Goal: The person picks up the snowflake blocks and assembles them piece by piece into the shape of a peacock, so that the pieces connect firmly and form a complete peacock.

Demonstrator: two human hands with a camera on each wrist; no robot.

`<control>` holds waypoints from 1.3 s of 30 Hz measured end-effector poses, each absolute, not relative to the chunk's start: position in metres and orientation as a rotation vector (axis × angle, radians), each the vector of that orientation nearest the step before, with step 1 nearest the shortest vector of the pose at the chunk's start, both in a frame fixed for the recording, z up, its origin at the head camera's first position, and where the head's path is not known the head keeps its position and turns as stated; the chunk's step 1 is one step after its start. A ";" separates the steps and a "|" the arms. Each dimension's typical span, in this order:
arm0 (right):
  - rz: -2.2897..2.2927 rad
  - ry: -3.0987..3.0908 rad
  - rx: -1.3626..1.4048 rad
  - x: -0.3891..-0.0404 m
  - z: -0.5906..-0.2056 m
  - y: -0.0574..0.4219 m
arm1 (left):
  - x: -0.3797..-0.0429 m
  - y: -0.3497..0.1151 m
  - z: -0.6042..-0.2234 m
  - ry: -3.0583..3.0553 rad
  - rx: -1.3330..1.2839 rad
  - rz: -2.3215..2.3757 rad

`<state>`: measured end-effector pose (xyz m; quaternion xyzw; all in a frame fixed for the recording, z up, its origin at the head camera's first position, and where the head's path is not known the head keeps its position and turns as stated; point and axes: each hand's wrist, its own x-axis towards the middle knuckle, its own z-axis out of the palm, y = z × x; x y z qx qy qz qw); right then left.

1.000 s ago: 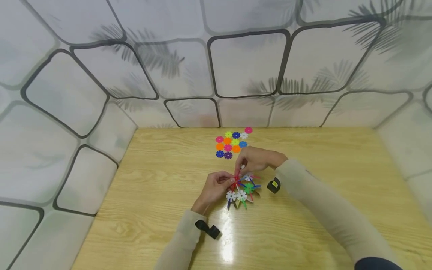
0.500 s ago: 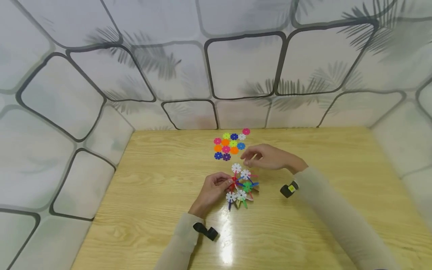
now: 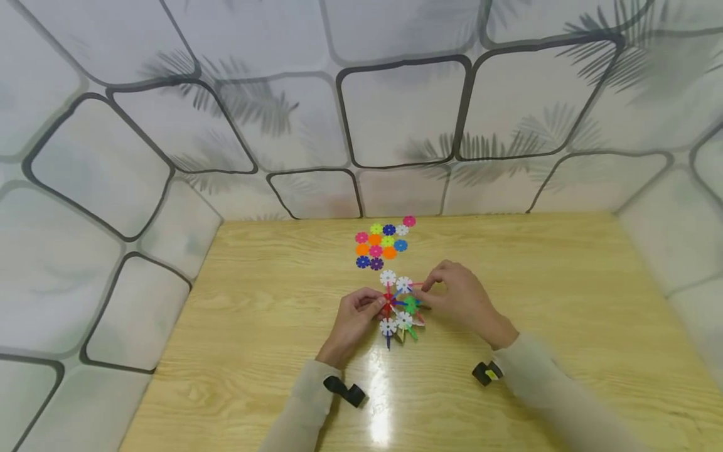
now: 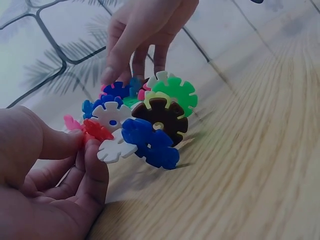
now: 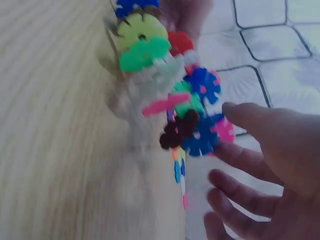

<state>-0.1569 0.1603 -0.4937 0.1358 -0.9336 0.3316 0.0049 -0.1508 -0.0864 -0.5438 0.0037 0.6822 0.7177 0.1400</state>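
Observation:
A cluster of joined plastic snowflake discs (image 3: 403, 319), in white, green, blue, brown, red and other colours, is between both hands. My left hand (image 3: 353, 320) pinches a red snowflake disc (image 4: 95, 130) at its left edge between thumb and fingers. At the right side, the thumb and index finger of my right hand (image 3: 460, 301) close around a blue disc (image 5: 202, 135) beside a pink one; its other fingers are spread apart. A white disc (image 3: 388, 277) stands out at the far end. Motion blurs the cluster in the right wrist view, and the right fingertips' contact is partly hidden.
Several loose snowflake discs (image 3: 375, 251) in pink, orange, yellow, blue, purple and white lie flat beyond the cluster on the wooden table (image 3: 271, 282). Patterned fabric walls (image 3: 407, 113) stand along the back and sides. Black wrist cameras (image 3: 346, 392) sit on both wrists.
My right hand let go near the far white disc, drew back to the right, then came down to the cluster's right side. The cluster turned slightly. My left hand kept its pinch.

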 end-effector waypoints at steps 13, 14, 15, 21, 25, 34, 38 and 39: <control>0.422 -2.764 0.641 -0.161 -0.497 0.131 | -0.152 -0.083 -0.549 1.914 -0.015 2.151; 0.393 -2.727 0.671 -0.161 -0.498 0.131 | -0.152 -0.083 -0.549 1.914 -0.019 2.154; 0.375 -2.686 0.701 -0.161 -0.499 0.131 | -0.153 -0.083 -0.549 1.913 -0.025 2.158; 0.359 -2.563 0.805 -0.163 -0.506 0.130 | -0.152 -0.081 -0.548 1.912 -0.057 2.181; 0.401 -2.513 0.847 -0.163 -0.507 0.130 | -0.151 -0.080 -0.549 1.911 -0.058 2.198; 0.422 -2.548 0.820 -0.161 -0.499 0.134 | -0.153 -0.082 -0.552 1.911 -0.045 2.193; 0.500 -2.551 0.768 -0.162 -0.497 0.136 | -0.153 -0.082 -0.552 1.906 -0.046 2.193; 0.538 -2.541 0.750 -0.163 -0.497 0.137 | -0.153 -0.082 -0.551 1.905 -0.046 2.193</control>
